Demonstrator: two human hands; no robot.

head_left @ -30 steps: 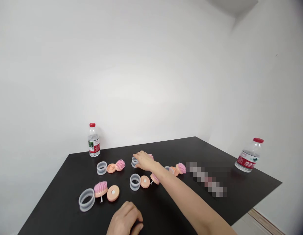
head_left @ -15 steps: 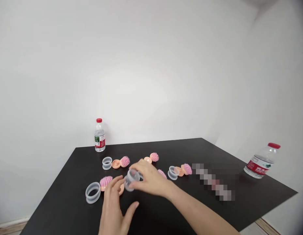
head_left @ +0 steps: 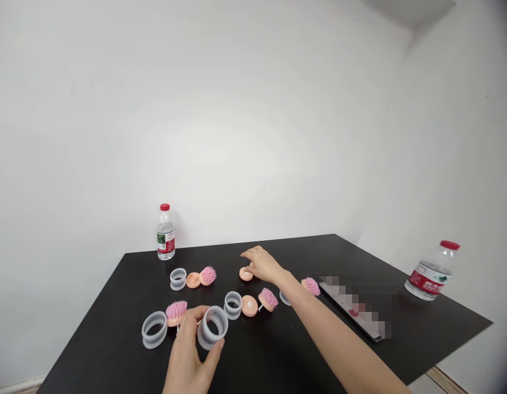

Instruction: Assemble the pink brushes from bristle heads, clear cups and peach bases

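Left hand at the near edge of the bench pinches a clear ribbed ring, held upright. Right hand, fingers curved over a peach disc at far centre; grip unclear.

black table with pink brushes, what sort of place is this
Probably a bare indoor workroom: a black table against plain white walls, with pink brush heads and clear plastic rings laid out in sets.

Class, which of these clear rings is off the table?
The clear ring in the left hand: it alone is lifted and held, while the other four rings rest on the black table.
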